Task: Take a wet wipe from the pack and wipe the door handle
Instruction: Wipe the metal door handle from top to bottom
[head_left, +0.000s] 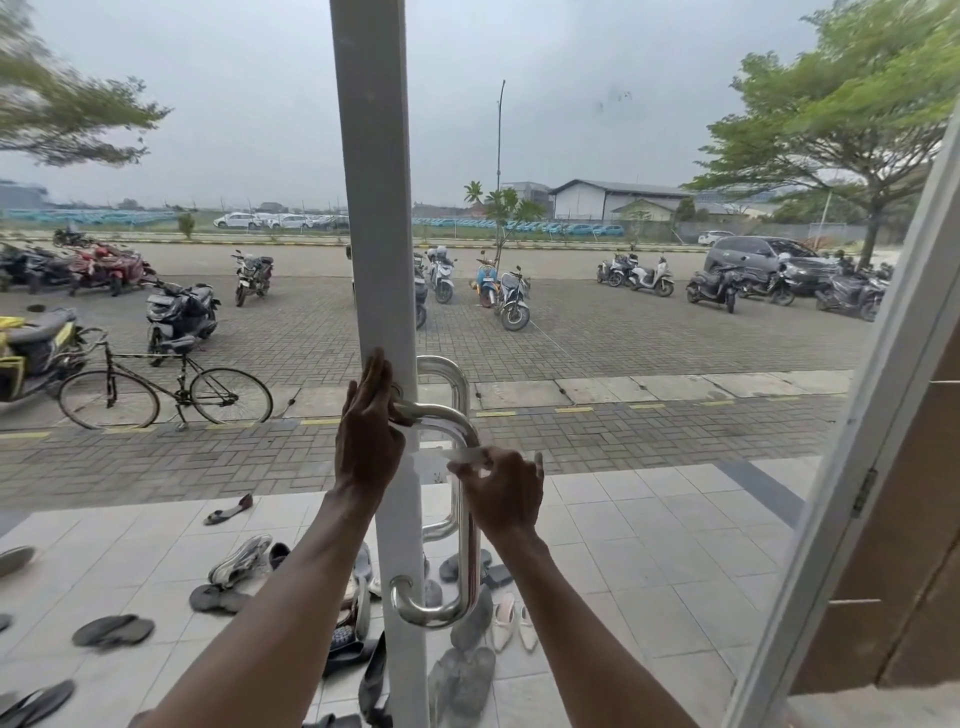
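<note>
A polished steel pull handle (464, 561) is fixed to the white frame (374, 208) of a glass door, in the middle of the head view. A thin white wet wipe (457, 453) is draped over the handle's upper bend. My left hand (368, 431) rests flat against the frame, with its thumb pinning one end of the wipe at the handle's top mount. My right hand (504, 493) pinches the other end of the wipe beside the handle's vertical bar. The wipe pack is not in view.
Behind the glass, shoes and sandals (239, 566) lie scattered on a tiled porch. A bicycle (166, 389) and parked scooters stand on the paved lot beyond. At the right edge is the white door jamb with a hinge (865, 491) and a brown wall.
</note>
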